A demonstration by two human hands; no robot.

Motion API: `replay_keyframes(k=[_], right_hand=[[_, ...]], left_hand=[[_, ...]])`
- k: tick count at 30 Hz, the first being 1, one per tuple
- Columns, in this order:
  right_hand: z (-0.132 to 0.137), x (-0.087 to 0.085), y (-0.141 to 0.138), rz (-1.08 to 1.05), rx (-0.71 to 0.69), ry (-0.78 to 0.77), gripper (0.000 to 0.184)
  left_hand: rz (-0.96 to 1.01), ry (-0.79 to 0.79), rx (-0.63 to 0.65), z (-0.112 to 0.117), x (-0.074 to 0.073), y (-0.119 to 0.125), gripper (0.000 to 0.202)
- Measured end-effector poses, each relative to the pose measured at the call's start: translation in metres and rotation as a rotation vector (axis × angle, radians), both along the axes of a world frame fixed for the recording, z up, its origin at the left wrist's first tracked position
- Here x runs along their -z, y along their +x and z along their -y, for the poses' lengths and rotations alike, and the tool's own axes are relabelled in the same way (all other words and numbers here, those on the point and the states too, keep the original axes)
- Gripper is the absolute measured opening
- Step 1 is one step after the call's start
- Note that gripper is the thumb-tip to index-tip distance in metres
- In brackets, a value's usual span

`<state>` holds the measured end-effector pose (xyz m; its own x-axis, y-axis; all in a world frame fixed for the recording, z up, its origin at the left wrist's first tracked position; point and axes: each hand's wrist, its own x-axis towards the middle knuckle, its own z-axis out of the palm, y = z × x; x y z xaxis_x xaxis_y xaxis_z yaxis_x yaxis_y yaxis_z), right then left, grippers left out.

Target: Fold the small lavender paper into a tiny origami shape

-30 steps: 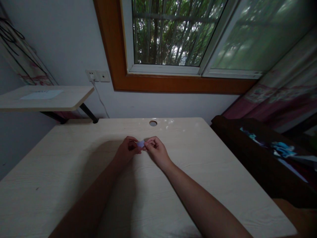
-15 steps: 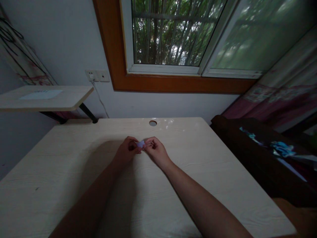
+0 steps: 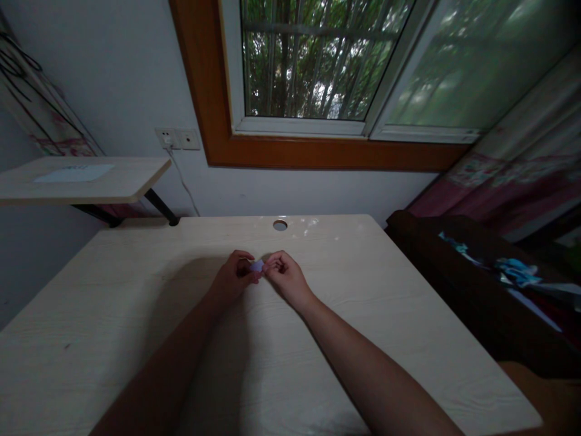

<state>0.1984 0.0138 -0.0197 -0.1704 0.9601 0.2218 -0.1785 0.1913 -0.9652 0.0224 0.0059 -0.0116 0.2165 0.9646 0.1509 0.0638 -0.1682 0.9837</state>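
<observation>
Between my two hands is a small pale purple piece (image 3: 256,266), perhaps folded paper; it is too small to make out fully. My left hand (image 3: 232,274) grips its left side, with thumb and fingers curled around it. From the other side, my right hand (image 3: 285,271) pinches its right edge between thumb and fingertips. Both hands are low over the pale wooden desk (image 3: 354,290), near its far half. The fingers cover parts of the piece.
A round cable hole (image 3: 280,225) lies beyond my hands by the desk's far edge. At the left, a raised shelf (image 3: 136,188) carries a paper sheet (image 3: 75,173). A white cord (image 3: 184,181) hangs from the wall socket (image 3: 167,138). Dark furniture with blue cloth (image 3: 517,272) stands right.
My fingers have shifted very slightly around the purple piece, and its visible outline is a little different. Both hands stay in nearly the same place.
</observation>
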Motion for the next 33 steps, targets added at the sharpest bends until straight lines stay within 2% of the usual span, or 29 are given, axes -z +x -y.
replay_keyframes(k=[10, 17, 24, 33], right_hand=[[-0.0012, -0.0013, -0.0007, -0.157, -0.035, -0.078, 0.018], [0.0009, -0.0043, -0.0006, -0.026, -0.059, -0.032, 0.035], [0.0011, -0.0035, 0.0003, -0.025, -0.021, -0.048, 0.029], [-0.0005, 0.0007, -0.0002, -0.032, 0.029, -0.064, 0.029]], left_hand=[[0.075, -0.044, 0.005, -0.0026, 0.0023, -0.0018, 0.042], [0.019, -0.018, 0.003, 0.0001, -0.0009, 0.0004, 0.039], [0.009, -0.008, 0.036, -0.0008, 0.0049, -0.0007, 0.038], [0.069, 0.024, 0.005, -0.0030, 0.0019, -0.0004, 0.037]])
